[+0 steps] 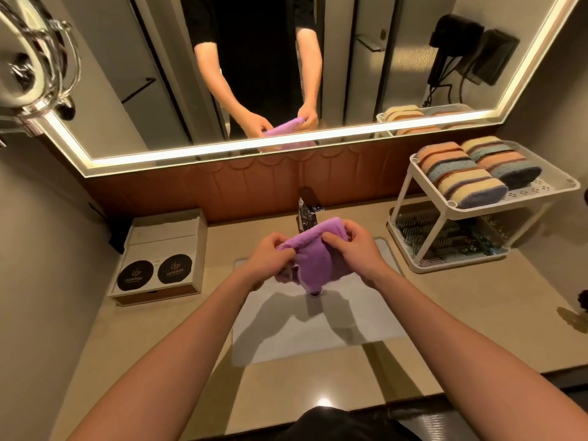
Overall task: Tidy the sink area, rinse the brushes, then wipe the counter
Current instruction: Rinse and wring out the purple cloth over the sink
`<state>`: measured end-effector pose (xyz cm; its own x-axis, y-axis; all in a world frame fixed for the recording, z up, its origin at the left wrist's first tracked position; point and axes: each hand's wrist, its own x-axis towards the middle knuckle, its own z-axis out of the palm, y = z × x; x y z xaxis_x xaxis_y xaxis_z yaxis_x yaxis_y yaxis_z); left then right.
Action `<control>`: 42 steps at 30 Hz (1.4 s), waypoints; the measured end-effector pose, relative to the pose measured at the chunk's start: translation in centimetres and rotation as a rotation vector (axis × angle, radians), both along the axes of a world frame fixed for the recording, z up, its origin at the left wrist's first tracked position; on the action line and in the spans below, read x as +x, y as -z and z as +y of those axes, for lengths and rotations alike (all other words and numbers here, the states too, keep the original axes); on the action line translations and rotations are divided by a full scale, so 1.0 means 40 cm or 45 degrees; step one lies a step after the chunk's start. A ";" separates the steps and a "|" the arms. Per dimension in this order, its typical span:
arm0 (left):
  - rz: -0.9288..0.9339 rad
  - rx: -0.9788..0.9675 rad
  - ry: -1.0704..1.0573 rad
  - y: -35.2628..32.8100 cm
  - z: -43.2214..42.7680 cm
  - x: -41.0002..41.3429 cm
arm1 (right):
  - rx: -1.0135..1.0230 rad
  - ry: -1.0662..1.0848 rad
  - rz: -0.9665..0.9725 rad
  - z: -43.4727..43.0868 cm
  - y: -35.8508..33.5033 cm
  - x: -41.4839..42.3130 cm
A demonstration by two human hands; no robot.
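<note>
A purple cloth hangs bunched over the white sink basin, in front of the chrome tap. My left hand grips the cloth's left end, fingers curled into the fabric. My right hand pinches its upper right part between thumb and fingers. The cloth's lower edge dangles just above the drain. The beige counter surrounds the basin. No brushes are in sight.
A white box with two black round lids stands left of the sink. A white two-tier rack at the right holds rolled striped towels. The lit mirror runs along the back wall; a hair dryer shows in it.
</note>
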<state>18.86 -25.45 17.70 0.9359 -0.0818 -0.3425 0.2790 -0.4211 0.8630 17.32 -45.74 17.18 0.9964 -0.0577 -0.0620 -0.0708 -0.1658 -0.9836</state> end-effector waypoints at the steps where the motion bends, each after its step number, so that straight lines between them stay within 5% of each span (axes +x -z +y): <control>1: -0.075 -0.008 -0.023 0.014 -0.009 0.003 | -0.015 0.036 -0.001 -0.007 0.001 -0.008; 11: -0.385 0.113 0.219 0.053 -0.268 -0.004 | -0.069 0.362 0.047 -0.257 0.010 -0.091; 18: -0.351 0.077 0.460 0.062 -0.576 -0.039 | -0.056 0.562 0.128 -0.525 0.024 -0.187; 24: -0.187 0.129 0.726 0.093 -0.831 -0.094 | -0.162 0.668 0.149 -0.774 0.081 -0.289; 29: 0.187 0.130 0.871 0.133 -0.997 -0.122 | -0.200 0.728 0.212 -0.939 0.169 -0.355; 34: 0.315 0.239 0.834 0.166 -1.079 -0.101 | -0.248 0.674 0.275 -1.008 0.219 -0.340; 42: -0.063 0.618 0.676 0.287 -1.087 -0.044 | -0.188 0.452 0.443 -1.044 0.325 -0.246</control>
